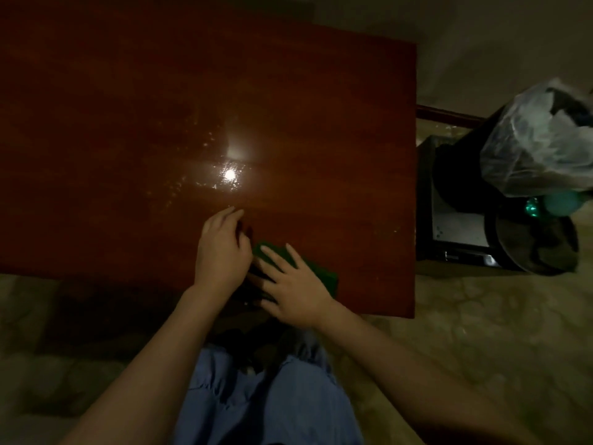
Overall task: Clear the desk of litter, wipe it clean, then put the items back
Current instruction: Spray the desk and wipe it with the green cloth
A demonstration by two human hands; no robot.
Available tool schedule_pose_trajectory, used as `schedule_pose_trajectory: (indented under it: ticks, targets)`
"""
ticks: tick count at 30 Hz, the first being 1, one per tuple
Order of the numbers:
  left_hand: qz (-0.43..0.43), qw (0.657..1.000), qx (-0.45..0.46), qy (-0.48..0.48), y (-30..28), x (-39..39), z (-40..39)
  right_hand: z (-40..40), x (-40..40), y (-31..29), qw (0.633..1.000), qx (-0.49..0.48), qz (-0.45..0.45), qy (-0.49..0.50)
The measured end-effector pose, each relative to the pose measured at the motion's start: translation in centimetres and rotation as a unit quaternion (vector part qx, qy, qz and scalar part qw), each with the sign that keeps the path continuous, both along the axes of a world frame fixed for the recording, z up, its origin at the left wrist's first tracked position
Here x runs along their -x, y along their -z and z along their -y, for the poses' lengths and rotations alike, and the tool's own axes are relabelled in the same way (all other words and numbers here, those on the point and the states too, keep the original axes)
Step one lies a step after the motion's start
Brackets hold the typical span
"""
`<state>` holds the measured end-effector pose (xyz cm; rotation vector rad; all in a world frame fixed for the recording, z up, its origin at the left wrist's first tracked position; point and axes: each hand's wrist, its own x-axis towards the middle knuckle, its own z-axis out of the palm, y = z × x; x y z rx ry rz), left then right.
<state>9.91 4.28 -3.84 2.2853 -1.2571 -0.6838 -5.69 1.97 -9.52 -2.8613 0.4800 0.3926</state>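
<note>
A dark red wooden desk (128, 123) fills the upper left of the head view, glossy, with wet streaks around a bright light reflection. A green cloth (324, 274) lies near the desk's front edge. My right hand (295, 287) lies flat on the cloth with fingers straight and spread. My left hand (221, 248) rests just left of the cloth with fingers bent down to the desk surface; what its fingertips touch is too dark to tell.
To the right of the desk stands a dark bin with a translucent plastic bag (539, 139) and a teal object (558, 202) beside it. A dark low unit (455, 220) sits by the desk's right edge. Pale floor (465, 332) lies below, and my blue trousers (263, 403).
</note>
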Motion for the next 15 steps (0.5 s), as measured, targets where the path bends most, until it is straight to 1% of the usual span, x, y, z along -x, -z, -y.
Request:
schedule_pose_trajectory:
  ticks: [3,4,6,9,13,15]
  targets:
    - [-0.006,1.000,0.010,0.018,0.1,1.4,1.2,0.0,6.7,1.2,0.999,0.033,0.006,-0.017]
    - [-0.010,1.000,0.011,0.026,0.2,1.9,1.6,0.5,8.6,1.3,0.999,0.035,0.011,-0.005]
    - [-0.021,0.999,0.011,0.042,0.3,3.0,2.1,1.8,11.2,0.9,0.996,0.022,0.029,0.079]
    - [-0.029,0.998,0.010,0.054,0.3,4.2,2.2,5.2,12.2,0.3,0.971,-0.002,0.027,0.238]
    - [-0.031,0.998,-0.017,0.058,0.7,4.4,1.8,11.6,8.9,-0.1,0.913,0.026,0.023,0.406]
    - [-0.027,0.997,-0.028,0.060,0.9,4.7,1.7,13.5,6.2,0.0,0.895,0.035,0.017,0.445]
